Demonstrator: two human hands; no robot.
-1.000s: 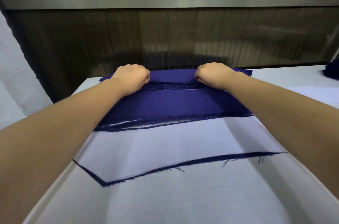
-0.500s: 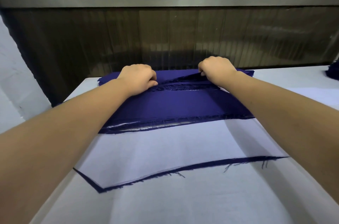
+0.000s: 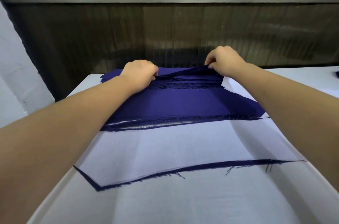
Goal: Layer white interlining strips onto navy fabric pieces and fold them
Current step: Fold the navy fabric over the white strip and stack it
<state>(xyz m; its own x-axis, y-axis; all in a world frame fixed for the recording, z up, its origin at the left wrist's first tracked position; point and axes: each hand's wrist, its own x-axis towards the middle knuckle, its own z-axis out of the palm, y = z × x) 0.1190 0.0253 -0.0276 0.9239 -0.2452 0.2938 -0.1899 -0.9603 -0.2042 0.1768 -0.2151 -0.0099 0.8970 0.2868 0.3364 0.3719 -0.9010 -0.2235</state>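
Beyond, a dark curtain (image 3: 165, 36) backs the white table (image 3: 183, 205) bearing navy fabric (image 3: 183, 102).

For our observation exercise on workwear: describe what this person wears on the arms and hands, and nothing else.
Nothing worn is in view. The left forearm and right forearm are bare, with no sleeve showing. The left hand and right hand have no gloves, and no watch, bracelet or ring shows on the parts visible.

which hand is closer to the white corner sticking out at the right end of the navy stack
Right. The right hand pinches a lifted navy layer just beyond that white corner; the left hand grips the same layer near the opposite end of the navy stack.
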